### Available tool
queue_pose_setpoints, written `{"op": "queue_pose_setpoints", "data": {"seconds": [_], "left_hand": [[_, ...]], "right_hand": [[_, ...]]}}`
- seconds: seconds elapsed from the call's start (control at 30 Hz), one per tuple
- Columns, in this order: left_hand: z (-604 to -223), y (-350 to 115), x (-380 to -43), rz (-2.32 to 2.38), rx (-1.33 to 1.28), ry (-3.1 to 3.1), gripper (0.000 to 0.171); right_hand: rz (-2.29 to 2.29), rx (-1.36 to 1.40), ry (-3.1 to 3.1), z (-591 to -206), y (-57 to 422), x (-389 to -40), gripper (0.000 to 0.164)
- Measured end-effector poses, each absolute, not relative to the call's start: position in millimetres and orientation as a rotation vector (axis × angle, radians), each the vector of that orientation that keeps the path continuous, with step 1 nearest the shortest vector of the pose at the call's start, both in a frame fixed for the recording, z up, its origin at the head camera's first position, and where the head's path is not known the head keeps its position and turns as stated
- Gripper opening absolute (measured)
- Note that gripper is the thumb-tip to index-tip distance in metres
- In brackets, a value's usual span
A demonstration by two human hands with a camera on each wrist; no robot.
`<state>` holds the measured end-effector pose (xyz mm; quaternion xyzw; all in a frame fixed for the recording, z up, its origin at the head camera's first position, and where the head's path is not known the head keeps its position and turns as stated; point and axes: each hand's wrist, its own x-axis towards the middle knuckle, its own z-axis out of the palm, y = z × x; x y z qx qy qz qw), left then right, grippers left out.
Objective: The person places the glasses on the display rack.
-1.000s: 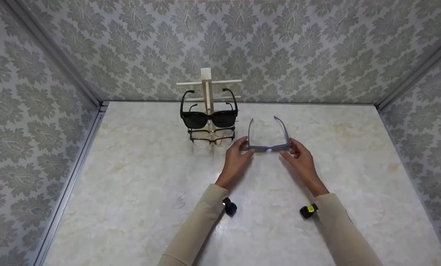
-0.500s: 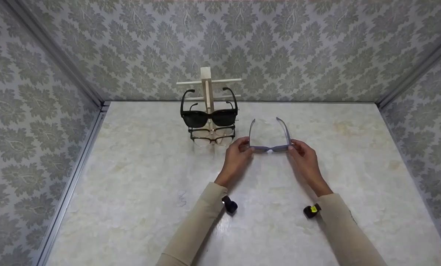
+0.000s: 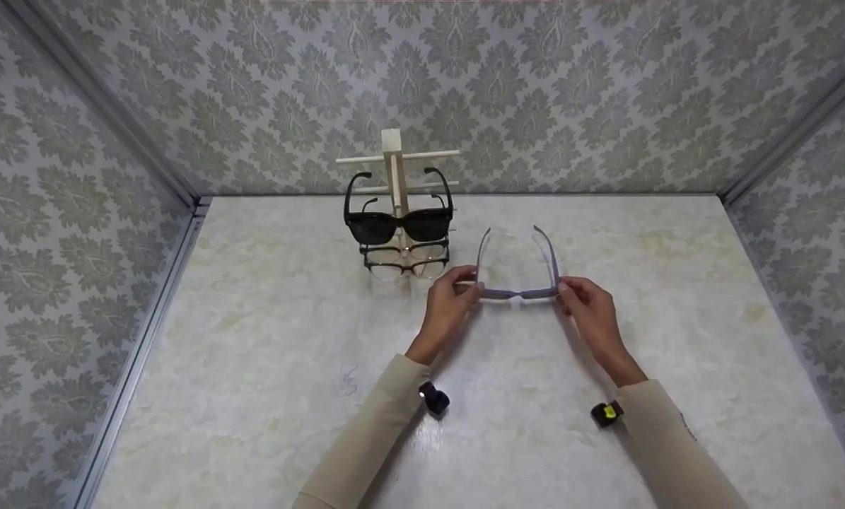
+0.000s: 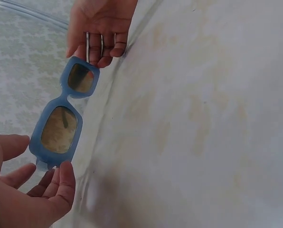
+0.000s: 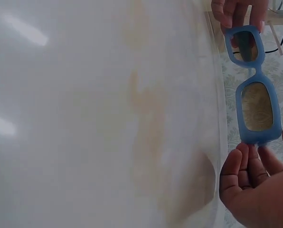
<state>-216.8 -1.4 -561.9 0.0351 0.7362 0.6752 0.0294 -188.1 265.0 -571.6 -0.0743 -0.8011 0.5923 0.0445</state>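
A pair of blue-framed sunglasses (image 3: 517, 294) is held between both hands, its temples unfolded and pointing away from me. My left hand (image 3: 447, 311) pinches the left end of the frame near the hinge. At the opposite end, my right hand (image 3: 593, 314) grips the other corner between thumb and fingers. The left wrist view shows the blue frame (image 4: 37, 142) with brownish tinted lenses, fingertips at either end. In the right wrist view the same frame (image 5: 259, 135) appears, and the right fingers curl below its near end.
Left of the hands stands a wooden eyewear rack (image 3: 392, 141) with crossbars. It carries black sunglasses (image 3: 399, 225) and, lower down, dark-rimmed clear glasses (image 3: 408, 270). Patterned panels (image 3: 570, 92) enclose the marbled pale table (image 3: 252, 396) at the back and sides.
The sunglasses have come slightly toward me. My right hand has shifted a little right and nearer, its thumb moving from the frame's front to the corner. The left hand has barely moved.
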Motion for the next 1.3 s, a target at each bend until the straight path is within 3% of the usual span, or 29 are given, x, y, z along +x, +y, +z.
{"op": "queue_pose_setpoints", "data": {"seconds": [0.37, 1.3], "left_hand": [[-545, -8, -208, 2.076, 0.156, 2.276, 0.040], [-491, -28, -182, 2.016, 0.439, 2.415, 0.046]], "right_hand": [[1.908, -0.204, -2.432, -557, 267, -176, 0.041], [1.883, 0.012, -2.337, -500, 257, -150, 0.035]]}}
